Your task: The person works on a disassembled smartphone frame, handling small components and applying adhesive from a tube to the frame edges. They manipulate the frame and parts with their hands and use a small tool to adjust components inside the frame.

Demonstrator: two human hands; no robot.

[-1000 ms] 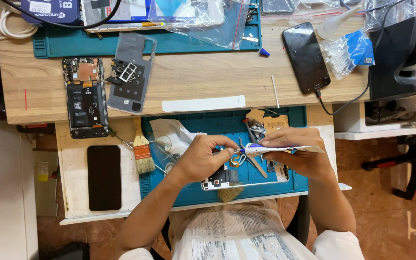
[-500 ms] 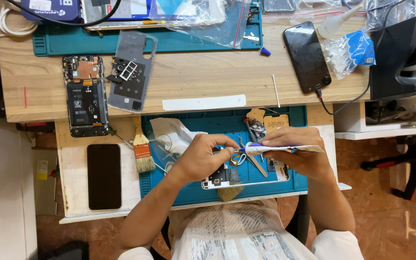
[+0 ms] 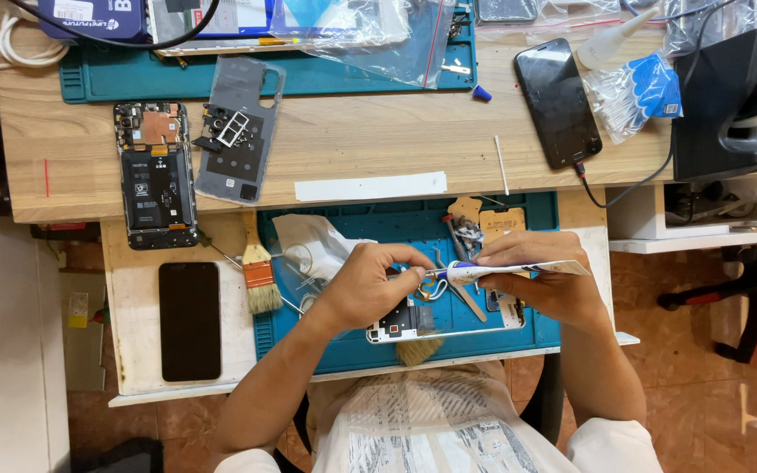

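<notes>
Tube: a small white squeeze tube (image 3: 505, 271) lies nearly level over the blue work mat (image 3: 352, 350), its long axis running left to right; the flat crimped end points right, the nozzle end points left.
Right hand: the right hand (image 3: 536, 280) is closed around the tube body, fingers over the top, thumb underneath.
Left hand: the left hand (image 3: 370, 285) has its fingertips pinched together at the tube's left tip, on what seems to be a small blue cap; the view is too small to be sure.
Phone frame: an opened phone frame (image 3: 440, 320) lies flat on the mat just below both hands, long side left to right.
Tweezers: metal tweezers (image 3: 466, 298) rest on the mat under the tube, angled down to the right.
Brush: a wooden-handled brush (image 3: 260, 276) lies at the mat's left edge, bristles toward the person.
Dark phone: a black phone (image 3: 190, 320) lies face up on the white shelf, well left of the hands.
Far bench: on the wooden table (image 3: 378, 131) a stripped phone body (image 3: 155, 175) and a grey back cover (image 3: 238, 131) lie side by side; another black phone (image 3: 558, 101) lies to the right.
</notes>
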